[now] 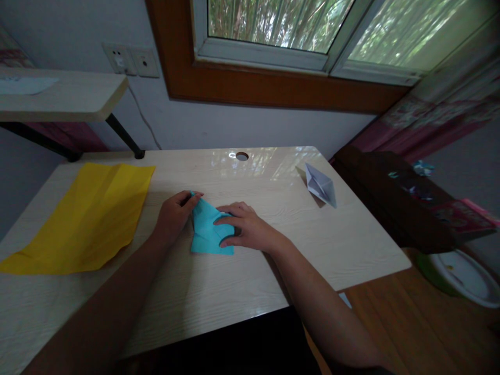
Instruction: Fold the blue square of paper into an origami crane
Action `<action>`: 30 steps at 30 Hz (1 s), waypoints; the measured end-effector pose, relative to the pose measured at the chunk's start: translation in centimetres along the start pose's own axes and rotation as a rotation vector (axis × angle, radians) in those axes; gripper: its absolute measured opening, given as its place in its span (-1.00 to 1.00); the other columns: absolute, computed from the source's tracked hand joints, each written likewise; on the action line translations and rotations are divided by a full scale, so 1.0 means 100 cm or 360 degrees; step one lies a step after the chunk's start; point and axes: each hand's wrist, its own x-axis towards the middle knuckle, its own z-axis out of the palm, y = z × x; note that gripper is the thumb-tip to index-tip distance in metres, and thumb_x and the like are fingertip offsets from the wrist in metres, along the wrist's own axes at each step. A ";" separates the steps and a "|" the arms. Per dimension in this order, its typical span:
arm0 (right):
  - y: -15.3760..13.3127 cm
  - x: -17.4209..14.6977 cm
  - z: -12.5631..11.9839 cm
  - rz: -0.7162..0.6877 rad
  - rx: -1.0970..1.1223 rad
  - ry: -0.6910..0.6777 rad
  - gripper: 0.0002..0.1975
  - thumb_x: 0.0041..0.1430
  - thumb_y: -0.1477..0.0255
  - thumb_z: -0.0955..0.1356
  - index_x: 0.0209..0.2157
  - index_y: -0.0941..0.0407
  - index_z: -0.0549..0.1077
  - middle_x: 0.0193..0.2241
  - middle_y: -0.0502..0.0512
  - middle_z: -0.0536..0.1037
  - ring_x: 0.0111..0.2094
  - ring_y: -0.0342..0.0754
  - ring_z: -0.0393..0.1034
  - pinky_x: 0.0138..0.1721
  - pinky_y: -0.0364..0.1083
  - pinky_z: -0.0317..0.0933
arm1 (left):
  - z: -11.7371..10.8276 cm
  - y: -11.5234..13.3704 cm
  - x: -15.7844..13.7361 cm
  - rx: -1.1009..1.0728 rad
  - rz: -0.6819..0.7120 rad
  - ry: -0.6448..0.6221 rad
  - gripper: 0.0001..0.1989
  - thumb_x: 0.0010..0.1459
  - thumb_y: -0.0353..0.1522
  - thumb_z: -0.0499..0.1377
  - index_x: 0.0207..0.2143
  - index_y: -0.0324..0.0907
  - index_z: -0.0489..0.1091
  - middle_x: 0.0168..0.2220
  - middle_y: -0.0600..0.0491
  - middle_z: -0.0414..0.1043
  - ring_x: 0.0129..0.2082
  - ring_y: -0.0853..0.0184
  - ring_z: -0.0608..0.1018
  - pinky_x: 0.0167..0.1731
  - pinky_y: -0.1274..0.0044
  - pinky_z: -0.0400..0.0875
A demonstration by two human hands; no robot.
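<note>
A folded sheet of light-blue paper (207,229) lies on the pale wooden desk (312,245) in front of me. My left hand (174,212) pinches its upper left corner between thumb and fingers. Across the right part of the paper rests my right hand (248,229), its fingers spread and the tips touching the surface. Creases show on the blue sheet, and its right edge is partly hidden under the right hand. Farther right on the desk sits a folded white paper boat (320,185), apart from both hands.
A large yellow sheet (89,219) covers the desk's left side. A raised shelf (70,99) on black legs stands at the back left. The desk has a round cable hole (242,156) near its back edge. Beyond the right edge are a dark cabinet (383,192) and a white basin (464,276).
</note>
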 end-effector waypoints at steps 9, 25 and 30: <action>0.002 0.000 0.001 0.0017 0.0004 -0.0009 -0.46 0.11 0.10 0.53 0.10 -0.06 0.52 0.25 0.12 0.42 0.18 0.16 0.28 0.19 0.16 0.17 | 0.001 -0.003 0.002 -0.0376 -0.0043 0.0005 -0.53 0.18 -0.09 0.26 0.04 -0.17 0.49 -0.26 0.01 0.61 -0.24 0.21 0.60 -0.26 0.47 0.41; -0.001 0.000 -0.001 0.0011 0.0010 0.0002 -0.44 0.13 0.10 0.52 0.14 -0.06 0.49 0.25 0.14 0.42 0.18 0.16 0.27 0.18 0.16 0.17 | -0.001 0.000 0.001 -0.0512 -0.0108 -0.0004 -0.62 0.17 -0.24 0.16 0.00 -0.20 0.48 -0.25 -0.03 0.66 -0.19 0.19 0.64 -0.13 0.41 0.49; 0.001 0.000 0.000 0.0006 0.0023 0.0001 -0.45 0.14 0.12 0.52 0.13 -0.05 0.49 0.26 0.14 0.41 0.18 0.15 0.28 0.19 0.16 0.16 | -0.002 -0.003 0.002 -0.0570 -0.0104 -0.0019 -0.61 0.19 -0.23 0.16 0.02 -0.20 0.46 -0.24 -0.04 0.66 -0.20 0.19 0.65 -0.11 0.40 0.50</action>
